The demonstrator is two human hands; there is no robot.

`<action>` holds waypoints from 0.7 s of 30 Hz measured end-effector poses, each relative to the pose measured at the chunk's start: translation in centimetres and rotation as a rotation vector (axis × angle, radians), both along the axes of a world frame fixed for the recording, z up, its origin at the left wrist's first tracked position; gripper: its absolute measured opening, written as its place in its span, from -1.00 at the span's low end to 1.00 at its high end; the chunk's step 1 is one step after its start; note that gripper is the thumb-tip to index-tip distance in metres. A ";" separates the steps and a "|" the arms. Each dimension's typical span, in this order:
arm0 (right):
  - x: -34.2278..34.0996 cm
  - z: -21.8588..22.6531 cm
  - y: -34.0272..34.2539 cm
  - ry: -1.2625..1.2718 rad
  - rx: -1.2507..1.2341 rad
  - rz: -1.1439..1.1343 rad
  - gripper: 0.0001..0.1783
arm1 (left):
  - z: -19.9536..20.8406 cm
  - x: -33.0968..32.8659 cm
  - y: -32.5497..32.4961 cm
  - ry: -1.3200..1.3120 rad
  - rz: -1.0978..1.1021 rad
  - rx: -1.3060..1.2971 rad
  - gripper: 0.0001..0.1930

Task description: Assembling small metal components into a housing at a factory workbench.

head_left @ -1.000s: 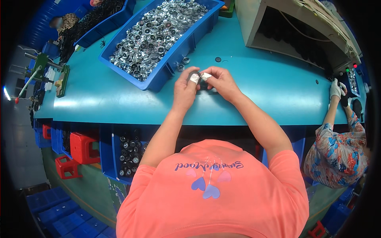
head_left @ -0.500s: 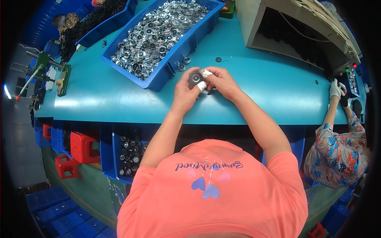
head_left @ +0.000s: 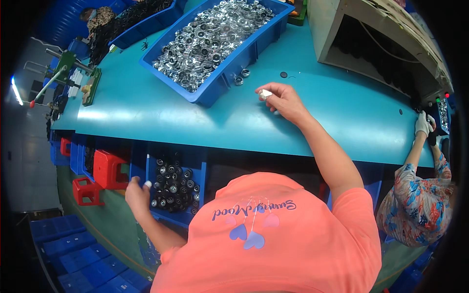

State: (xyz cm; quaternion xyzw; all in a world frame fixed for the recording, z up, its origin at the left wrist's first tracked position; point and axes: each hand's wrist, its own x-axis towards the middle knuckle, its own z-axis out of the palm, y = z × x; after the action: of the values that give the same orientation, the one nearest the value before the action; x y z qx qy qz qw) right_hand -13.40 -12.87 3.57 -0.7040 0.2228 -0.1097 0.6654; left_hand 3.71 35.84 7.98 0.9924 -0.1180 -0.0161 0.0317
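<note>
My left hand (head_left: 138, 195) is down below the table's front edge, at the left side of a blue bin (head_left: 203, 180) of black wheels (head_left: 172, 188). Its thumb, with a white wrapping at the tip, stands apart from the fingers, and no object shows in it. Over the tabletop, my right hand (head_left: 286, 103) has its fingers curled in toward a white-wrapped thumb. Whatever those fingers hold, if anything, is hidden. Beyond it, two clear-and-silver wheel pieces (head_left: 242, 76) lie beside a large blue tub (head_left: 200, 97) heaped with similar shiny parts (head_left: 210, 44).
A green hand press (head_left: 66, 66) with a red-knobbed lever stands at the left. A beige box (head_left: 332, 34) sits at the back right. At the far right, a co-worker's gloved hands (head_left: 424, 124) work by a small parts bin. Red stools (head_left: 108, 168) stand below left.
The dark wheel that both hands held is out of them. My left hand has swung down and left to the bin of wheels, while the right stays over the table. The view has shifted slightly.
</note>
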 end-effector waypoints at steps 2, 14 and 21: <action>0.2 -1.3 0.1 0.027 -0.048 0.008 -0.74 | 0.2 0.6 -1.1 -0.108 -0.078 -0.188 -0.65; 3.9 7.7 -2.6 -0.403 -0.765 -0.150 -0.55 | 8.0 10.1 -32.7 0.140 -0.634 -0.601 -0.36; 16.0 8.1 -7.7 0.128 -1.212 0.102 0.09 | 3.0 15.2 -38.8 0.157 -0.466 -0.304 -0.16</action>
State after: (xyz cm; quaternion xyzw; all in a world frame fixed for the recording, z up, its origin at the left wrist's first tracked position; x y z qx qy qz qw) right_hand 2.57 -20.53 11.64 -0.9722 0.1267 -0.1424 0.1363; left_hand 18.94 -2.93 10.94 0.9180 -0.3412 -0.0818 0.1847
